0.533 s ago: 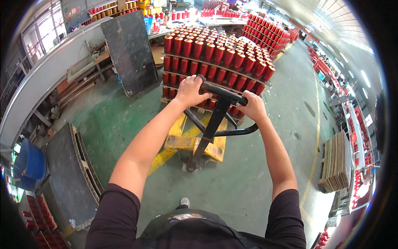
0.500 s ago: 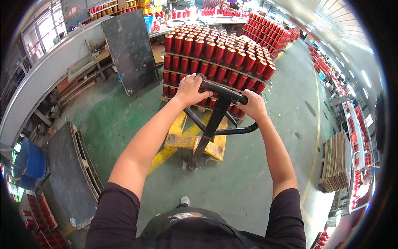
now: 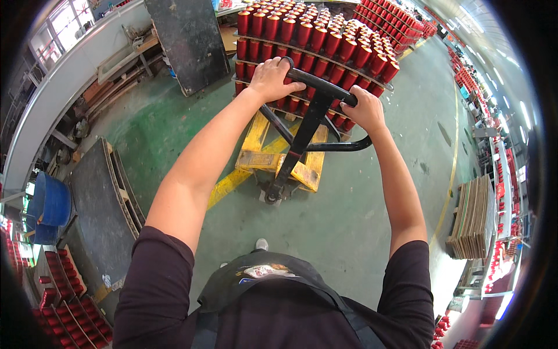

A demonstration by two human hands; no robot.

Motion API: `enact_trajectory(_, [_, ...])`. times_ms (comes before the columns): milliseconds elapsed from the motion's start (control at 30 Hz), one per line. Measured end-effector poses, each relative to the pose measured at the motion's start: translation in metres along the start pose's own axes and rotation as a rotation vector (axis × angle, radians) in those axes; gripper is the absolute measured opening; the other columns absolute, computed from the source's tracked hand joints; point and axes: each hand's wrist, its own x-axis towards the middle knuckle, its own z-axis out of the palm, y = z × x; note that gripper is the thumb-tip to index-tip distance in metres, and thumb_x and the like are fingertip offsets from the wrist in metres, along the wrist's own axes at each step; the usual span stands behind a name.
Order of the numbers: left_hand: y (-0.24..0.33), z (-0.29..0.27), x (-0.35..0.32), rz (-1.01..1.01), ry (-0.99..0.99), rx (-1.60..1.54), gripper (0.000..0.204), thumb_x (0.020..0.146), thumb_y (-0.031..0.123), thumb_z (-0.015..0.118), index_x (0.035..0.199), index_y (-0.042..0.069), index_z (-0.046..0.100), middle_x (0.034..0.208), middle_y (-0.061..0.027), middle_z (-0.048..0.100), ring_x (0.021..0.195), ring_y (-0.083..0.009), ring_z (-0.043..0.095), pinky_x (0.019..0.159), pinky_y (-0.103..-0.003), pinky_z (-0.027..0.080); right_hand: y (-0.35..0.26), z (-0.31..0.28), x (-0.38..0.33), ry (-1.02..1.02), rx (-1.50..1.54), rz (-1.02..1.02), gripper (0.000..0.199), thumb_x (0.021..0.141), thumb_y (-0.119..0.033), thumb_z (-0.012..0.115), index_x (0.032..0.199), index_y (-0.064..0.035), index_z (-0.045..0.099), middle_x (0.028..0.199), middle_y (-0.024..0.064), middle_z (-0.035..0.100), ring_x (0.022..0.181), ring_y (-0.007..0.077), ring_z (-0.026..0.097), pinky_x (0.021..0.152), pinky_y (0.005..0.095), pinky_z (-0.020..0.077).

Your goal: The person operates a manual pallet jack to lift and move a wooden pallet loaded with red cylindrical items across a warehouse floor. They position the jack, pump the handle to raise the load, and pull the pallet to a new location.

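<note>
A yellow pallet jack (image 3: pixel 258 160) stands in front of me, its black handle (image 3: pixel 318 83) tilted up toward my body. My left hand (image 3: pixel 271 81) is wrapped over the left end of the crossbar, thumb pointing along it. On the bar's right end my right hand (image 3: pixel 367 109) is closed, above the curved lower loop. Just beyond the handle rises a tiered stack of red cups (image 3: pixel 318 35) with gold tops, layered on boards. The handle hides part of the stack's lower tiers and the jack's forks.
A dark board (image 3: pixel 189 43) leans upright at the far left. More boards (image 3: pixel 102 203) and a blue tub (image 3: pixel 51 200) are at the left. At the right stands a pile of flat sheets (image 3: pixel 472 218), beyond a yellow floor line (image 3: pixel 452 186). Another red stack (image 3: pixel 392 26) is farther back.
The handle, jack and both hands appear higher in view, and the cup stack has shifted up and slightly right. Both hands keep hold of the handle.
</note>
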Motion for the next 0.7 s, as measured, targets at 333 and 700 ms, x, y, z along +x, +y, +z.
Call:
enact_trajectory(333, [-0.014,0.001,-0.029,-0.071,0.203,-0.055,0.083,0.069,0.064,0.073,0.125,0.007,0.048,0.127,-0.0162,0.048,0.118,-0.0347,0.05,0.099,-0.047,0.039,-0.01,-0.018,-0.007,0.093,-0.056,-0.057,0.049,0.069,-0.036,0.078,0.105,-0.0099,0.058,0.098,0.0103,0.066,0.095,0.0304,0.062,0.084,0.0428,0.0466])
enact_trajectory(700, [-0.074,0.028,-0.238,-0.653,0.283,-0.57,0.078,0.077,0.048,0.076,0.127,-0.003,0.046,0.127,-0.024,0.049,0.122,-0.0344,0.048,0.103,-0.043,0.038,-0.031,-0.043,-0.049,0.367,0.201,-0.088,0.047,0.072,-0.029,0.078,0.112,-0.0115,0.061,0.104,0.01,0.066,0.096,0.0271,0.062,0.088,0.0419,0.0467])
